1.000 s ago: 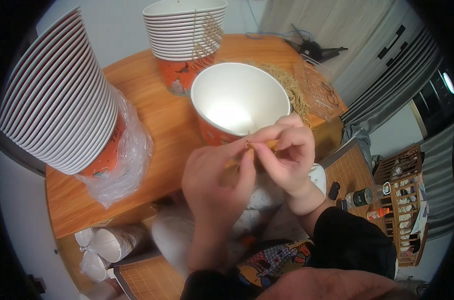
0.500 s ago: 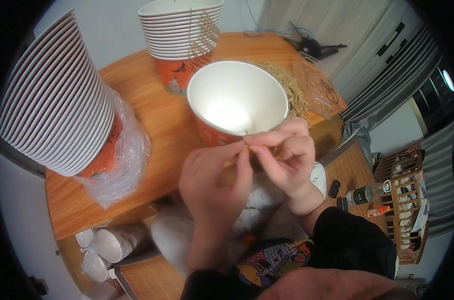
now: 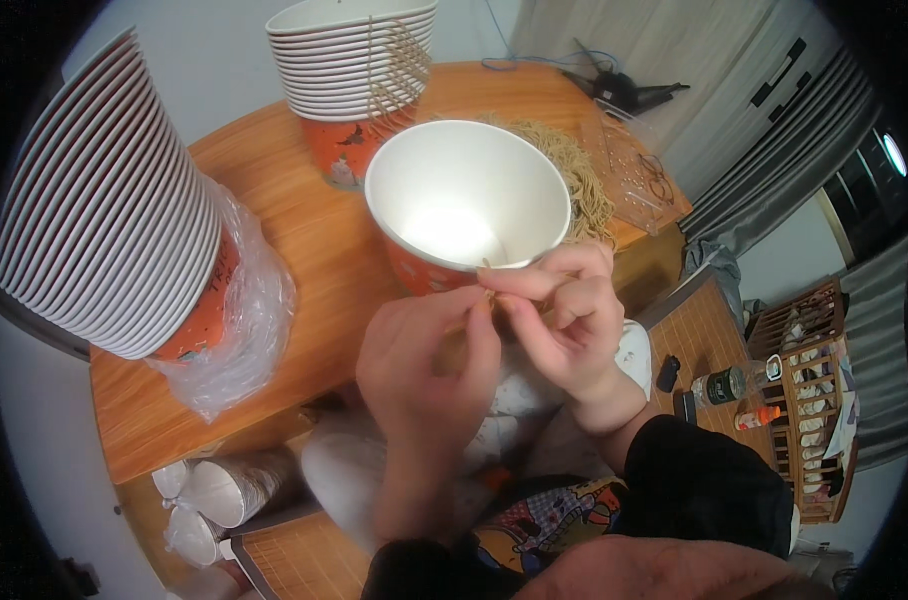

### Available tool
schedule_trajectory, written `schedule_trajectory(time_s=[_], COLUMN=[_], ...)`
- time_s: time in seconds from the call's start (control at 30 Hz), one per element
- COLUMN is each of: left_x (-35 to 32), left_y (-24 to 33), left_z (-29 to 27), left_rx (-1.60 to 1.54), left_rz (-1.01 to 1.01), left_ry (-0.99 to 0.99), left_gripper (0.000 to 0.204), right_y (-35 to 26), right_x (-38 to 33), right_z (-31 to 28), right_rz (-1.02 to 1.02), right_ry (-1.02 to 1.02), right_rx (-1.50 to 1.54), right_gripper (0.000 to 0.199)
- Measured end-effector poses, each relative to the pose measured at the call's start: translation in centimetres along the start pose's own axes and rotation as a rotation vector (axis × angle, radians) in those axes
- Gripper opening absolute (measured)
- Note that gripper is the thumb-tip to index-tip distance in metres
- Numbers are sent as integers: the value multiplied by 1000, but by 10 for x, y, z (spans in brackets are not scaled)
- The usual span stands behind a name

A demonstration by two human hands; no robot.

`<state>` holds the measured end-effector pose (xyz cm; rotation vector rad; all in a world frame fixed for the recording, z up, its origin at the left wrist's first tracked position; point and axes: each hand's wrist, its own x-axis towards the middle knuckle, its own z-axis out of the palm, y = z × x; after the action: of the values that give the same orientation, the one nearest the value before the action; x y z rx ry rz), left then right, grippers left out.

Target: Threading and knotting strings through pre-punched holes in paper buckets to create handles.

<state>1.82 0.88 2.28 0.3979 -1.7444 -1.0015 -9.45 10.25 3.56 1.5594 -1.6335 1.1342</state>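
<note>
A wooden table carries a tall stack of paper cups in a plastic sleeve at the left, a shorter cup stack at the far side, and a heap of tan string to the right. Near the middle, a white-lined orange paper cup tilts toward the person. The left hand and right hand meet at its near rim, fingertips pinching a thin tan string end there.
</note>
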Motion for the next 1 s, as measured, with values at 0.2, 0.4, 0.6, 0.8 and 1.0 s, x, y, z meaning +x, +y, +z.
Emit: schedule_trajectory(time_s=[0.2, 0.4, 0.6, 0.8, 1.0], left_x=[4, 4, 0, 1, 4], left_y=[1, 1, 4, 6, -2], left_z=[0, 2, 3, 1, 0], left_rx=[45, 62, 28, -82, -94], left_rz=[103, 132, 63, -201, -361], left_ry=[-15, -34, -13, -24, -174], left_gripper=[13, 12, 14, 10, 5], right_y=[1, -1, -9, -17, -20], right_x=[-1, -6, -15, -34, -47], right_z=[-1, 3, 11, 30, 37], right_rz=[11, 51, 165, 507, 798], right_ry=[13, 104, 192, 347, 531], right_rx=[-10, -13, 135, 640, 1405], right_gripper=[42, 42, 42, 36, 27])
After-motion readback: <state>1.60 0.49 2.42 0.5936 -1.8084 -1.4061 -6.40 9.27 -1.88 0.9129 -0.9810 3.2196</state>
